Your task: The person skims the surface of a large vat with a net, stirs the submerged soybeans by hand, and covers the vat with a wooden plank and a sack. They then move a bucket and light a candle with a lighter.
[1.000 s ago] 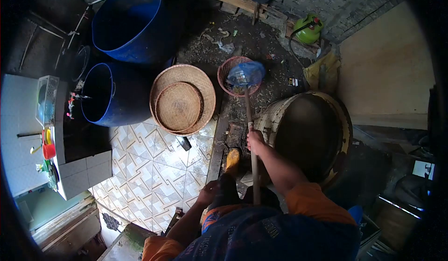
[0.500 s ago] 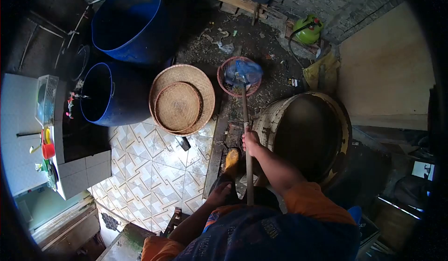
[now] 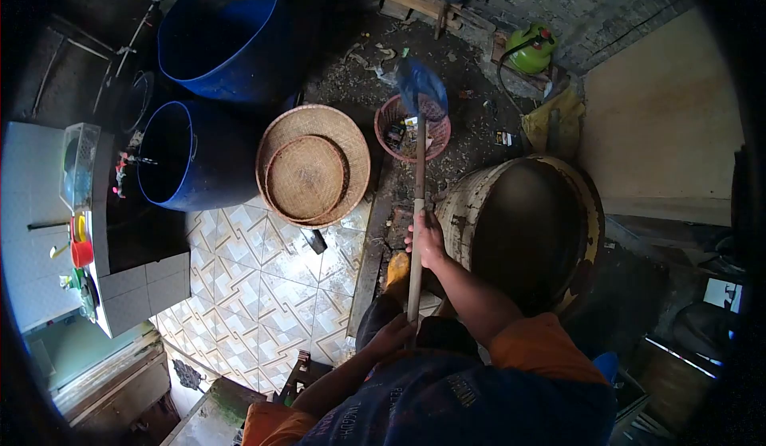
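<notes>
A long wooden pole with a blue net-like or plastic head (image 3: 423, 87) slants forward from my body; I cannot make out the head's material. My right hand (image 3: 429, 240) is wrapped round the middle of the pole. Lower down, close to my waist, my left hand (image 3: 393, 336) closes on the pole's near end. The blue head is above the far rim of a pink plastic basket (image 3: 383, 144), which holds small bits of rubbish and packaging. To the right of my right hand stands a big round tub (image 3: 461, 215) with a dark inside.
Two blue barrels (image 3: 227, 87) stand at the left. Beside them are two round woven trays (image 3: 357, 163), the smaller inside the larger. A green gas cylinder (image 3: 531, 51) is by the brick wall. Patterned tiles (image 3: 271, 294) meet dark, littered ground at a raised edge.
The blue head has risen out of the basket towards its far side, uncovering the contents. My left hand has come onto the pole's near end, and my right hand's grip has shifted slightly.
</notes>
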A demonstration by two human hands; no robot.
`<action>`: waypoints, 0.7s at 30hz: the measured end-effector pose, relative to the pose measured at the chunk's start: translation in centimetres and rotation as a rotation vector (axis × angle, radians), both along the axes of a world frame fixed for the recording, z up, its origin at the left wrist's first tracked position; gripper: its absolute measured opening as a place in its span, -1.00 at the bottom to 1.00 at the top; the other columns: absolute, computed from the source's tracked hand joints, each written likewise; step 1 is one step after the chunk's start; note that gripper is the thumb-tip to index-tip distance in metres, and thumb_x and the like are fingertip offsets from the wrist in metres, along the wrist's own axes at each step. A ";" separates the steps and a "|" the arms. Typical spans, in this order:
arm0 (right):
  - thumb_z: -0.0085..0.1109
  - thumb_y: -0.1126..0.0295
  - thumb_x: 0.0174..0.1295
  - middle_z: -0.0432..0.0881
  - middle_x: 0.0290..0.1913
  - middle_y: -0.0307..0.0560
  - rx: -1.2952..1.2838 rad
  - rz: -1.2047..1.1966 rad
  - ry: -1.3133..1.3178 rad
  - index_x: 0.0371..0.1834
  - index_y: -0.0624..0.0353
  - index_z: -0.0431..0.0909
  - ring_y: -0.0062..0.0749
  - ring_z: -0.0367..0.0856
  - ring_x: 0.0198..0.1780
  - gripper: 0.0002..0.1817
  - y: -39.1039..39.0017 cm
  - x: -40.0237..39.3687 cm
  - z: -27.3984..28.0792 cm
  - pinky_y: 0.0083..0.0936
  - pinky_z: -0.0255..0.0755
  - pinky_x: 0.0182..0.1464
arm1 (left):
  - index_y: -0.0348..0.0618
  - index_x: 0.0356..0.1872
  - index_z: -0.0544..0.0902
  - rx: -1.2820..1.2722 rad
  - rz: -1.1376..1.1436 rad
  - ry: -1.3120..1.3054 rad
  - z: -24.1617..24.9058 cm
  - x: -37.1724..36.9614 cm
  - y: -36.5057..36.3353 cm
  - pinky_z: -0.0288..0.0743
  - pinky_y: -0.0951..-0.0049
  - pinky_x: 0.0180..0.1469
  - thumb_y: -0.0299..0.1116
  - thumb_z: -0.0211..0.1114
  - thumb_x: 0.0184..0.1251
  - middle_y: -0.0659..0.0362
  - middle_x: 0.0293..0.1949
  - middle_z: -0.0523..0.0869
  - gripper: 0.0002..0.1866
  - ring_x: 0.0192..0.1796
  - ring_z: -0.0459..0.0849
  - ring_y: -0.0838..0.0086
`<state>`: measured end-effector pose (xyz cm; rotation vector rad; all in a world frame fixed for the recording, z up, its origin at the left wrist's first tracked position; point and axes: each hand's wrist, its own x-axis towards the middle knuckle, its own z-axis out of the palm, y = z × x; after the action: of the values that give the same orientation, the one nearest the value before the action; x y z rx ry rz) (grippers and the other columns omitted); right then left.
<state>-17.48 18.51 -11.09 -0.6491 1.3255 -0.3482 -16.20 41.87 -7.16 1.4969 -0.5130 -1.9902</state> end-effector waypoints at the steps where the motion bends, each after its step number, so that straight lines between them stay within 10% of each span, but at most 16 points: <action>1: -0.14 -0.04 0.30 0.37 -0.46 -0.23 -0.090 -0.034 -0.029 -0.16 0.02 0.30 -0.49 0.38 -0.67 -0.64 0.2 0.0 -0.5 -0.56 0.35 -0.70 | -0.24 0.18 0.31 0.042 0.004 0.018 -0.6 -0.3 0.3 0.34 0.45 0.07 -0.04 0.02 0.34 0.07 -0.05 0.53 -0.46 -0.01 0.50 0.40; 18: -0.27 -0.08 0.30 0.30 -0.68 -0.27 0.162 0.104 0.397 -0.32 0.02 0.33 -0.46 0.25 -0.74 -0.60 -0.3 0.6 -6.2 -0.44 0.19 -0.71 | -0.07 0.29 0.13 0.111 0.174 0.176 -0.2 -0.9 -0.2 0.41 0.41 -0.11 -0.06 0.05 0.34 0.12 -0.03 0.47 -0.41 -0.08 0.44 0.51; 21: -0.33 -0.03 0.34 0.45 -0.55 -0.05 -0.155 0.192 0.513 -0.28 0.21 0.37 -0.24 0.47 -0.62 -0.52 -0.1 0.5 -6.8 -0.31 0.38 -0.66 | -0.11 0.30 0.09 0.127 0.158 0.164 -0.2 -2.1 -0.1 0.44 0.41 -0.15 -0.12 0.11 0.32 0.08 -0.10 0.51 -0.37 -0.12 0.51 0.50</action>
<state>-16.99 18.38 -17.86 -1.0347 1.7150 -0.1293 -18.30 41.80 -7.35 1.3867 -0.1976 -2.0290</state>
